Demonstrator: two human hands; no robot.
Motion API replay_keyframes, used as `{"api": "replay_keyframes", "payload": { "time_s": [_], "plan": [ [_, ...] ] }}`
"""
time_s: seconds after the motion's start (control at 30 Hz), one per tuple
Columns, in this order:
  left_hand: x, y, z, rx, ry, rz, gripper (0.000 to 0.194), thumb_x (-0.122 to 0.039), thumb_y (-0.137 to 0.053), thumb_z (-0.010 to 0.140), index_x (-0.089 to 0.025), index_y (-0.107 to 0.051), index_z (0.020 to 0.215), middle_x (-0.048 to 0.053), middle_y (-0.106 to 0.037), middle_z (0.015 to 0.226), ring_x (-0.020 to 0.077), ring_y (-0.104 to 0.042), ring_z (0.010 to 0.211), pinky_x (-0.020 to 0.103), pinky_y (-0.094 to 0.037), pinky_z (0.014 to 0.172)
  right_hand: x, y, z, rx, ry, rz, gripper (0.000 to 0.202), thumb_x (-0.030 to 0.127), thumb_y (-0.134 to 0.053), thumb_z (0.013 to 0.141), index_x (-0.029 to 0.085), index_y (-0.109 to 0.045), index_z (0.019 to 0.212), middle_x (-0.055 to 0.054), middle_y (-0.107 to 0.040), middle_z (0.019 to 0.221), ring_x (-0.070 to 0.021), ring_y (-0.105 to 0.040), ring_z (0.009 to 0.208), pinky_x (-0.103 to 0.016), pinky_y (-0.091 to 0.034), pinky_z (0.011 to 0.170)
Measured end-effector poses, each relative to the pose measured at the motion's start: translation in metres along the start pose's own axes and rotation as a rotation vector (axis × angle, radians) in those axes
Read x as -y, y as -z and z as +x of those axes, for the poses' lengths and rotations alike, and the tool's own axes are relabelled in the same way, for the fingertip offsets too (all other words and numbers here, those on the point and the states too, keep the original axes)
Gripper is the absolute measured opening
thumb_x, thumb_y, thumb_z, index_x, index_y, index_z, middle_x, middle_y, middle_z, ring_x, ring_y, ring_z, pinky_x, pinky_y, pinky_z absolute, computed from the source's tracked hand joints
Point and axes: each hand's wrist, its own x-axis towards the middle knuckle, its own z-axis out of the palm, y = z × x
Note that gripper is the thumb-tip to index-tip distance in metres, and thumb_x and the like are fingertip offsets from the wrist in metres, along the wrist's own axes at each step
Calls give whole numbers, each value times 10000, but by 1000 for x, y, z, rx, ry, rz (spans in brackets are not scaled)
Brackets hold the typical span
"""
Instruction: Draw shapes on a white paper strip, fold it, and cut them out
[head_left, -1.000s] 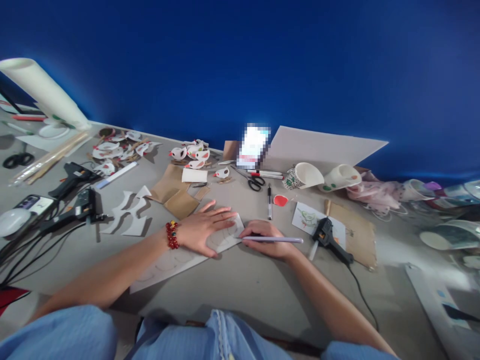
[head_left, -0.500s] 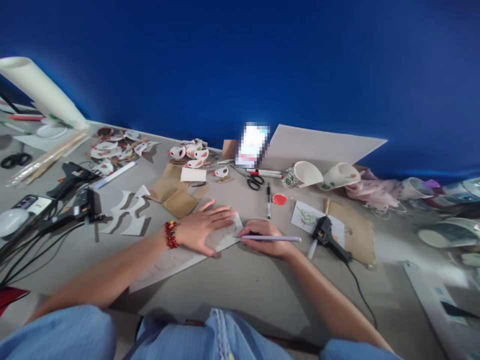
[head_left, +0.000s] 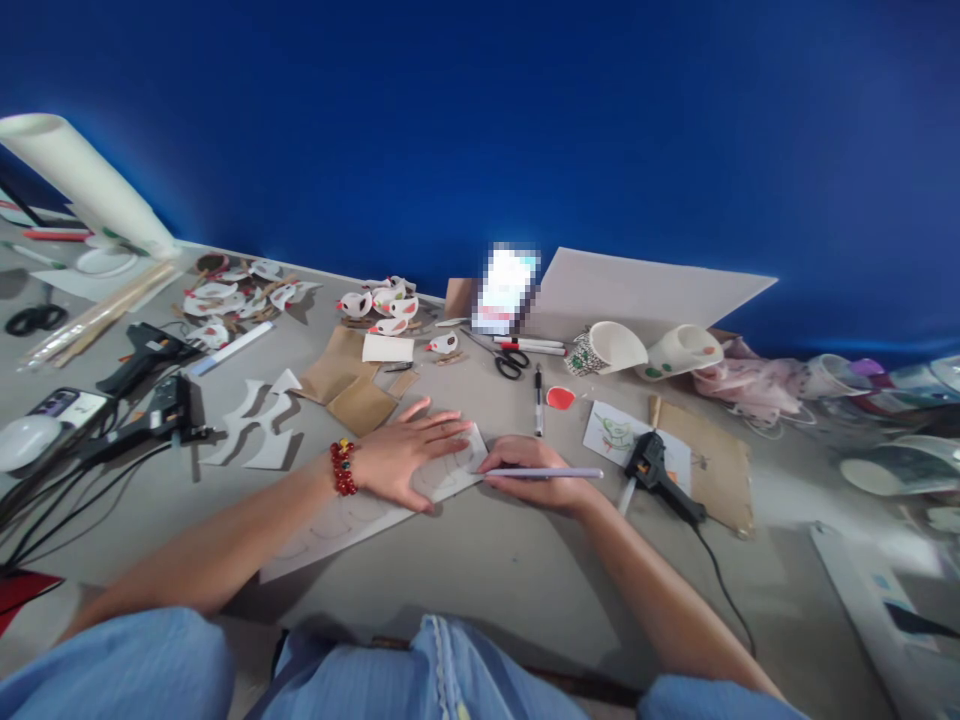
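My left hand (head_left: 405, 460) lies flat with fingers spread on a white sheet of paper (head_left: 337, 530) that carries curved pencil-like outlines. In my right hand (head_left: 532, 470) is a slim pale lilac pen (head_left: 555, 473), its tip end at the right edge of that sheet. Beyond the hands lie a black-capped pen (head_left: 538, 400), a small red cut piece (head_left: 560, 398) and black-handled scissors (head_left: 512, 362). Pieces of brown cardboard (head_left: 360, 405) sit just past my left fingers.
White paper birds (head_left: 394, 305) stand at the back. Curved white cut-outs (head_left: 266, 445) and black glue guns (head_left: 161, 415) with cables are at left. Another glue gun (head_left: 660, 480) lies right of my right hand. Paper cups (head_left: 611, 348) and a blurred phone (head_left: 504, 290) line the wall.
Almost nothing differs. The whole view has shifted very slightly; my left hand stays flat on the paper and my right hand keeps the pen at the sheet's edge.
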Motion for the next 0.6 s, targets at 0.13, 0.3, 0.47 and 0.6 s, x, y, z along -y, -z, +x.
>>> {"api": "replay_keyframes", "payload": {
  "time_s": [0.13, 0.3, 0.47, 0.6],
  "plan": [
    [2, -2, -1, -6, -7, 2, 1018, -633, -652, 727, -267, -142, 1530, 106, -212, 1594, 337, -174, 1459, 576, 48, 1152, 0, 2, 1, 29, 14, 5, 232, 351, -537, 956, 171, -677, 1001, -75, -674, 887, -177, -610, 827, -270, -460, 754],
    [2, -2, -1, -5, -9, 1, 1028, -636, -655, 722, -271, -135, 1531, 105, -202, 1596, 334, -167, 1461, 578, 44, 1152, -5, 4, 0, 40, 24, 16, 263, 379, -527, 961, 169, -676, 1020, -83, -680, 902, -179, -614, 836, -277, -460, 760],
    [0, 0, -1, -20, -8, -15, 1026, -624, -666, 717, -263, -154, 1529, 113, -241, 1585, 353, -194, 1451, 589, 27, 1153, -10, 4, -2, 40, 9, 44, 255, 379, -550, 949, 171, -685, 1011, -71, -679, 890, -175, -620, 823, -269, -455, 754],
    [0, -1, -1, -14, -6, -10, 1009, -625, -667, 716, -256, -184, 1522, 113, -235, 1587, 349, -188, 1453, 583, 37, 1154, -7, 8, 1, 75, -3, 46, 256, 373, -542, 953, 172, -688, 1015, -68, -670, 881, -173, -613, 818, -267, -453, 752]
  ]
}}
